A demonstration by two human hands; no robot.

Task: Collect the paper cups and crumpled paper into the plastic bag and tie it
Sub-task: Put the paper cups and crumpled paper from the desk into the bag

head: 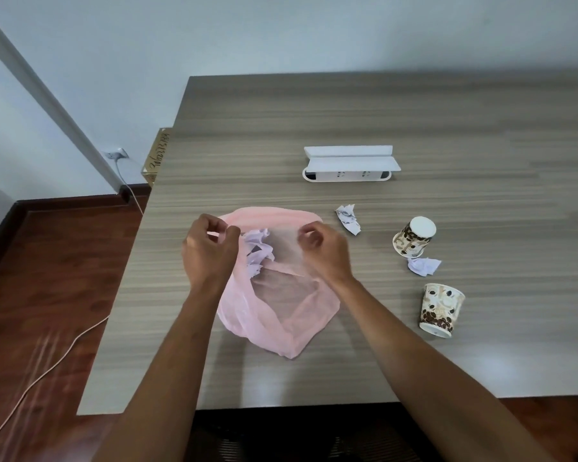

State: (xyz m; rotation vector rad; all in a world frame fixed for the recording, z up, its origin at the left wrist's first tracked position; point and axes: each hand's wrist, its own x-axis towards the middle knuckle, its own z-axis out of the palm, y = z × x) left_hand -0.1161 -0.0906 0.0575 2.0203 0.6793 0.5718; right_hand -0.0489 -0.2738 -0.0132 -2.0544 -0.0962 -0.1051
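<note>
A thin pink plastic bag (281,315) lies on the table with its mouth held open. My left hand (209,251) pinches the bag's rim on the left, and my right hand (324,251) pinches the rim on the right. One crumpled paper (257,251) sits inside the bag between my hands. Two more crumpled papers lie on the table, one (348,218) just right of the bag and one (423,266) further right. A coffee-bean-print paper cup (414,240) stands upside down, tilted. A second cup (441,310) of the same print is nearer the front, also upside down.
A white power strip with a raised lid (351,165) sits behind the bag on the grey wood-grain table (481,128). The table's left edge drops to a red-brown floor with a cable (47,368). A wall socket (116,155) is at far left.
</note>
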